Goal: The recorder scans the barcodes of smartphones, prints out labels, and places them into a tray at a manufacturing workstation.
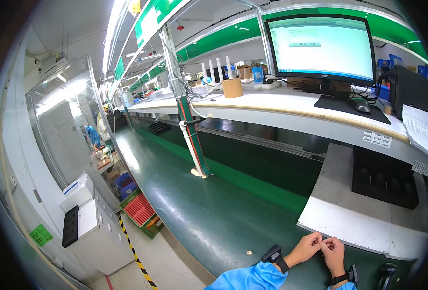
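Both hands, left hand (306,247) and right hand (333,251), are joined fingertip to fingertip above the green belt (214,217). Fingers are curled together; whether anything is pinched cannot be told. They are held beside the white tray (349,217).

Both hands, left hand (308,246) & right hand (333,250), are meeting at near edge of long green conveyor belt (214,212). Flat grey work board (349,212) is lying just behind them w/ black moulded tray (384,177) sitting on it. Black-framed monitor (321,46) is standing on white upper shelf (272,104) behind belt; brown cardboard tape roll (232,88) sitting to its left.
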A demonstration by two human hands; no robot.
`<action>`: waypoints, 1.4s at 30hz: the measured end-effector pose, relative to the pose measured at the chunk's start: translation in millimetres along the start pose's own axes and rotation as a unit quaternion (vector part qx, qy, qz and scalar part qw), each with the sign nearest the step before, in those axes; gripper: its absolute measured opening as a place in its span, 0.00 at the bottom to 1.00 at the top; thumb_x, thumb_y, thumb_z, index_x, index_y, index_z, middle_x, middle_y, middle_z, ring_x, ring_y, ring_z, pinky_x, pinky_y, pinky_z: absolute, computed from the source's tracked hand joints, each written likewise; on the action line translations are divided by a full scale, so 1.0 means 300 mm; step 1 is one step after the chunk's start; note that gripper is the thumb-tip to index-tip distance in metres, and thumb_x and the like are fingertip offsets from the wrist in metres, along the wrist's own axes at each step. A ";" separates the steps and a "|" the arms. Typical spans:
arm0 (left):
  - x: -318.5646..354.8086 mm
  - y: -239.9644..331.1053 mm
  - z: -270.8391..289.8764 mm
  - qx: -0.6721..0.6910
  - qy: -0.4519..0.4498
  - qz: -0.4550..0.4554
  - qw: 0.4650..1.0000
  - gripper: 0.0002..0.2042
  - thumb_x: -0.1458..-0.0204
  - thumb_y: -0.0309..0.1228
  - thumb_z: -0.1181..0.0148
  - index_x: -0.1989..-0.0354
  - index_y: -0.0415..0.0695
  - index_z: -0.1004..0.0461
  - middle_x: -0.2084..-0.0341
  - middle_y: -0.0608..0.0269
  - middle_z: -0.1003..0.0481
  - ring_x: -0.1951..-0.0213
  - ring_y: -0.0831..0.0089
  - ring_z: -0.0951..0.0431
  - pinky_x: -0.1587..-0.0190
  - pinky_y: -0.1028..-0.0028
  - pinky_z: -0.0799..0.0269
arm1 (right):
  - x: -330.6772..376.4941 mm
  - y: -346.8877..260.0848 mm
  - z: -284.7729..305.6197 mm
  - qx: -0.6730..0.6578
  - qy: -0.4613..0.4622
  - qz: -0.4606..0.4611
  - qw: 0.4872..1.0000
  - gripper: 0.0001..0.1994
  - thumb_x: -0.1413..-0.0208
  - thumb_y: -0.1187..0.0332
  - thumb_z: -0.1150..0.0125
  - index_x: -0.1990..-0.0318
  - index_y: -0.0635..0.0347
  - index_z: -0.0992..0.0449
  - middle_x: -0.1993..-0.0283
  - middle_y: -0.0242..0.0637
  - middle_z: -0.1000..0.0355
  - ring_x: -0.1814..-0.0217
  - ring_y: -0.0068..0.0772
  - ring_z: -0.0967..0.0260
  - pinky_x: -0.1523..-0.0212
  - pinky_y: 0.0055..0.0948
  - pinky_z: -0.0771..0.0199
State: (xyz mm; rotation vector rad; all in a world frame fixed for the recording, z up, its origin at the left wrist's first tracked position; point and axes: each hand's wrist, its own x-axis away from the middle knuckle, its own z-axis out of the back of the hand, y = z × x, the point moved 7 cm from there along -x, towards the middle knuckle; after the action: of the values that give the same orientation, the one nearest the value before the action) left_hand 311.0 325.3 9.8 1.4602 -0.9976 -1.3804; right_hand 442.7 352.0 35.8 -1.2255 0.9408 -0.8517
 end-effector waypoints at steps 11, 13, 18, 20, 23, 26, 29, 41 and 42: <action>0.002 -0.026 0.001 0.037 -0.024 0.021 0.999 0.08 0.44 0.23 0.42 0.70 0.44 0.36 0.75 0.76 0.38 0.72 0.87 0.37 0.70 0.82 0.40 | 0.003 -0.007 -0.003 0.004 0.004 -0.007 1.000 0.05 0.49 0.75 0.33 0.67 0.65 0.25 0.75 0.28 0.28 0.77 0.14 0.35 0.76 0.16 0.33; 0.001 -0.020 0.000 0.033 -0.023 0.020 0.999 0.08 0.44 0.23 0.42 0.70 0.44 0.37 0.76 0.76 0.38 0.72 0.87 0.38 0.70 0.82 0.40 | 0.002 -0.005 -0.002 0.002 0.005 -0.003 1.000 0.05 0.49 0.75 0.33 0.67 0.65 0.24 0.75 0.28 0.28 0.76 0.14 0.35 0.76 0.17 0.33; 0.004 -0.005 0.003 0.038 -0.027 0.022 0.999 0.09 0.45 0.23 0.43 0.72 0.44 0.38 0.76 0.75 0.38 0.73 0.87 0.39 0.71 0.82 0.42 | -0.004 0.017 -0.001 0.001 0.004 0.000 1.000 0.05 0.49 0.76 0.33 0.66 0.64 0.24 0.75 0.27 0.28 0.76 0.14 0.35 0.75 0.17 0.34; 0.011 0.012 0.007 0.031 -0.028 0.016 0.999 0.09 0.45 0.23 0.43 0.72 0.45 0.38 0.77 0.75 0.39 0.73 0.87 0.39 0.71 0.81 0.42 | -0.003 0.028 0.004 0.017 0.003 0.001 1.000 0.06 0.49 0.76 0.33 0.66 0.64 0.24 0.75 0.27 0.28 0.76 0.14 0.35 0.75 0.17 0.34; 0.006 0.011 0.009 0.027 -0.025 0.009 0.999 0.09 0.45 0.24 0.43 0.73 0.45 0.38 0.77 0.75 0.39 0.73 0.86 0.40 0.72 0.81 0.42 | -0.004 0.016 0.001 0.028 0.000 0.003 1.000 0.06 0.49 0.76 0.32 0.66 0.65 0.24 0.75 0.27 0.28 0.76 0.14 0.34 0.75 0.16 0.34; 0.008 0.016 0.006 0.025 -0.024 0.014 0.999 0.10 0.45 0.24 0.42 0.73 0.45 0.38 0.77 0.75 0.39 0.73 0.86 0.40 0.72 0.81 0.42 | 0.006 0.003 -0.005 0.015 0.002 -0.001 1.000 0.06 0.50 0.75 0.31 0.66 0.65 0.22 0.75 0.26 0.28 0.75 0.13 0.35 0.74 0.16 0.34; 0.007 0.030 -0.011 0.033 -0.033 0.021 0.999 0.09 0.45 0.24 0.43 0.73 0.45 0.38 0.77 0.75 0.39 0.74 0.86 0.39 0.72 0.80 0.42 | 0.008 0.014 0.016 0.021 0.007 0.002 1.000 0.07 0.50 0.74 0.30 0.66 0.65 0.22 0.75 0.26 0.28 0.75 0.13 0.35 0.74 0.16 0.34; 0.009 0.021 0.022 0.047 -0.018 0.030 0.998 0.07 0.49 0.22 0.44 0.74 0.42 0.37 0.80 0.71 0.36 0.75 0.84 0.38 0.73 0.78 0.39 | 0.008 -0.023 -0.001 0.070 0.002 0.009 0.998 0.09 0.49 0.70 0.29 0.64 0.65 0.19 0.75 0.28 0.26 0.73 0.13 0.34 0.70 0.17 0.31; 0.006 0.018 0.016 0.051 -0.018 0.025 0.998 0.07 0.49 0.22 0.44 0.74 0.43 0.37 0.80 0.71 0.36 0.75 0.84 0.38 0.73 0.79 0.39 | 0.008 -0.023 0.004 0.075 0.000 0.009 0.997 0.09 0.49 0.69 0.29 0.64 0.66 0.19 0.74 0.28 0.25 0.73 0.13 0.34 0.70 0.17 0.31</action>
State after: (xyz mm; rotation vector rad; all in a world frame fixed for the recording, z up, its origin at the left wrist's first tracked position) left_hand 306.4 321.5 14.4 1.4789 -1.1341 -1.3420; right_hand 444.6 349.4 42.4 -1.0868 0.8704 -0.8917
